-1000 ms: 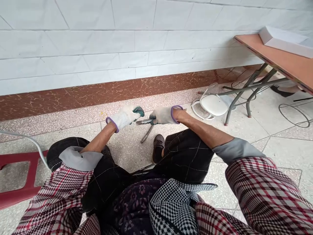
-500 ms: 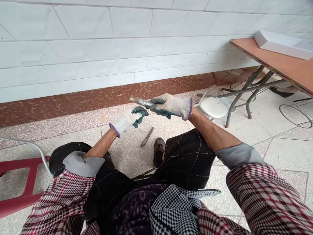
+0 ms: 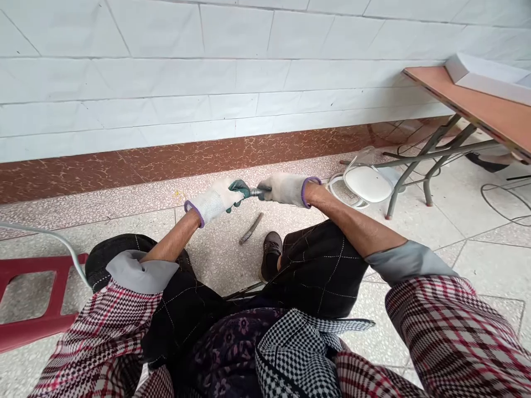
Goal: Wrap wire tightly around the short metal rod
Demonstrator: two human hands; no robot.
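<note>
A short rod [image 3: 254,192], wound with silvery wire or coil, spans the small gap between my two hands. My left hand [image 3: 220,199], in a white glove with a green coated palm, is closed around its left end. The right end sits in the closed fingers of my right hand [image 3: 284,189], gloved alike. Most of the rod is hidden inside the gloves. Below them on the floor lies a slim, slightly bent grey piece [image 3: 251,229], which nothing touches.
A red plastic stool [image 3: 53,301] stands at the left with a pale hose [image 3: 53,235] crossing it. To the right are a white-seated folding chair [image 3: 367,183] and a brown table [image 3: 468,91] bearing a white box [image 3: 489,77]. A tiled wall [image 3: 232,80] rises ahead.
My left hand has come up to the rod and taken its left end. The right hand has lowered slightly, and the rod's tan tip is now hidden.
</note>
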